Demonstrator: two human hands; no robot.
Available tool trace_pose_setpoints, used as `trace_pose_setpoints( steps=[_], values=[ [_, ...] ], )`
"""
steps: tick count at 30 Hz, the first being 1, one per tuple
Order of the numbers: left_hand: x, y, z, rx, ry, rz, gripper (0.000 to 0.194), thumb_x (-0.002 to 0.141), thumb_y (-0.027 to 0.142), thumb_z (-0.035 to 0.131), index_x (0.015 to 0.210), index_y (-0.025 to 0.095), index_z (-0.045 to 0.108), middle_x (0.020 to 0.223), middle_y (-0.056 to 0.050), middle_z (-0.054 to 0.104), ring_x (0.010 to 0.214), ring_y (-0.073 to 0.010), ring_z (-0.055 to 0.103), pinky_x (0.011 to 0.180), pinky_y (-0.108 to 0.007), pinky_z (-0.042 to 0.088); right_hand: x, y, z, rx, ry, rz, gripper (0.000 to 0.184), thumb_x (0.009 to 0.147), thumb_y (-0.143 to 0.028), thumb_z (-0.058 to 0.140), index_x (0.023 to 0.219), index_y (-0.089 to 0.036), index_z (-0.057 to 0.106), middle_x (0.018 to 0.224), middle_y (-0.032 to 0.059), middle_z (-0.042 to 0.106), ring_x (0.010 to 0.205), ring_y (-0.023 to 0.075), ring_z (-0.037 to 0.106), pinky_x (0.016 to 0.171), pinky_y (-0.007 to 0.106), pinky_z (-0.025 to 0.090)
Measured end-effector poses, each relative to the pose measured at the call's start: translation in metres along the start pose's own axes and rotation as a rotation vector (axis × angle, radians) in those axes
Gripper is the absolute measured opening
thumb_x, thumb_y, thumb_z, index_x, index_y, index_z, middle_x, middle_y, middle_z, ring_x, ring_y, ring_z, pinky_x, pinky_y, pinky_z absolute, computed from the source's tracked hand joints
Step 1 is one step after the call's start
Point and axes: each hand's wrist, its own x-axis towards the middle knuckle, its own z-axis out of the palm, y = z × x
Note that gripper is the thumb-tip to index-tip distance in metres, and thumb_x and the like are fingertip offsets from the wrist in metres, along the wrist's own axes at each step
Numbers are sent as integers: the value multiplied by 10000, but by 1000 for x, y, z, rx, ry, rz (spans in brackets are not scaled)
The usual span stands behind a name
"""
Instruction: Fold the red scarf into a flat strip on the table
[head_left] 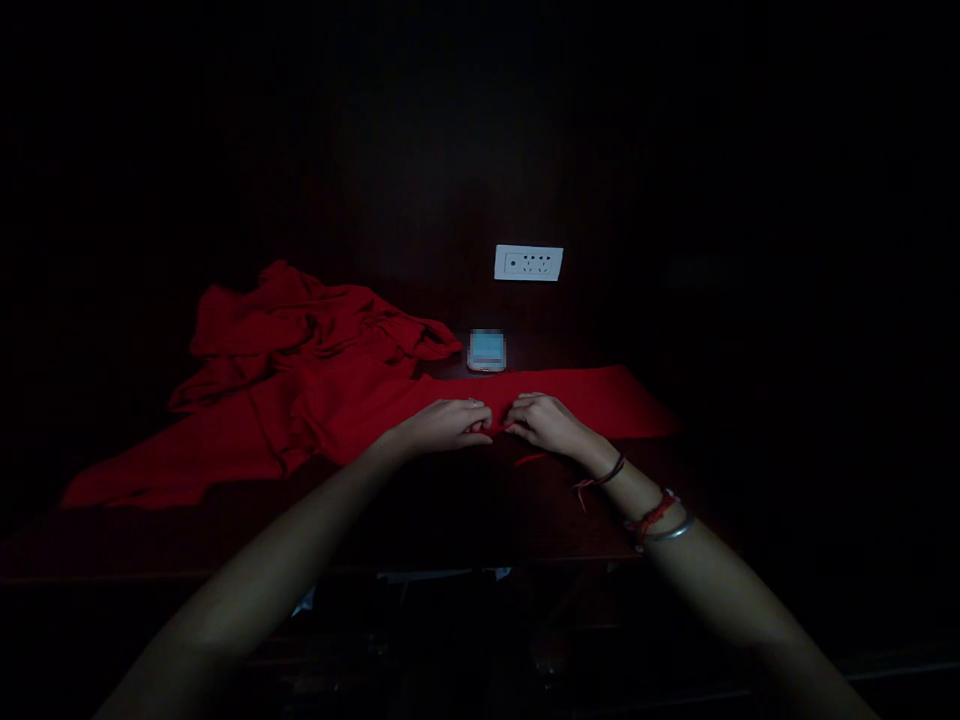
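A red cloth garment (352, 395) lies spread over the dark table, bunched at the left and with a flat strip reaching right. Near the strip's front edge, my left hand (450, 425) pinches the red fabric between thumb and curled fingers; a ring shows on one finger. Just beside it, my right hand (545, 422) is closed on the same edge, fingertips facing the left ones with a small gap between. A loose red thread or thin strip (531, 458) hangs below the right hand. The fingertips' exact hold is hard to make out in the dim light.
A small device with a lit, blurred screen (487, 350) stands behind the cloth. On the dark wall above is a white power socket (529, 263). The table's front edge (525, 562) runs below my hands, with dim objects underneath. Both sides fade into darkness.
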Motion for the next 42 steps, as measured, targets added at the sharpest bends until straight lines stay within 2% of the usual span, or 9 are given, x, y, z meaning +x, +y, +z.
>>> trace_pose_setpoints(
  steps=[5,8,11,21,24,27,32,38,42],
  values=[
    [1,4,2,65,25,-19,167,840,285,381,773,176,488,789,-10,519,701,-129,484,600,-213,328,-4,5,-3,39,-16,7,166,793,-248,501,843,-146,622,794,62,613,763,145,532,706,252,376],
    [1,4,1,48,11,-13,144,827,269,400,752,178,483,776,-5,516,687,-125,478,588,-213,322,-11,13,-14,108,-118,15,191,747,-251,567,891,-137,623,851,68,623,775,146,548,703,239,387],
    [1,5,0,15,-4,9,135,805,259,427,703,179,466,738,6,503,653,-117,461,564,-212,307,-16,17,-24,112,-187,49,139,742,-171,561,849,-134,641,812,59,637,732,137,562,688,227,391],
    [3,5,1,-73,-36,-1,134,777,250,452,665,182,426,676,20,471,607,-111,425,544,-210,293,-15,18,-21,26,-134,59,114,746,-166,550,770,-129,655,779,78,647,744,154,573,688,231,388],
    [2,5,2,-52,-24,8,130,781,247,440,670,181,427,685,16,476,612,-114,429,550,-212,296,-18,22,-25,93,-138,74,133,743,-222,566,777,-130,656,765,71,648,725,149,577,669,223,395],
    [1,5,2,-31,-18,-3,99,790,237,423,713,182,451,722,10,496,634,-116,446,560,-213,306,-21,26,-27,182,-111,67,181,759,-254,542,848,-137,648,833,68,645,759,145,576,692,222,399],
    [1,7,2,-35,-29,-7,99,807,242,401,791,191,485,766,7,526,673,-121,477,577,-215,317,-20,27,-24,250,-180,39,177,760,-153,481,790,-139,654,756,40,646,684,121,570,672,214,397],
    [0,5,0,-9,-64,57,124,782,243,430,690,183,486,667,13,501,611,-117,457,550,-216,300,-24,29,-29,308,-291,162,156,683,-211,558,791,-148,653,729,17,645,630,114,558,599,202,391],
    [0,5,0,26,-65,61,137,790,295,439,731,189,502,724,6,519,661,-127,476,578,-220,312,-30,37,-31,279,-348,236,161,645,-183,555,767,-160,657,690,2,638,611,114,548,584,204,385]
  ],
)
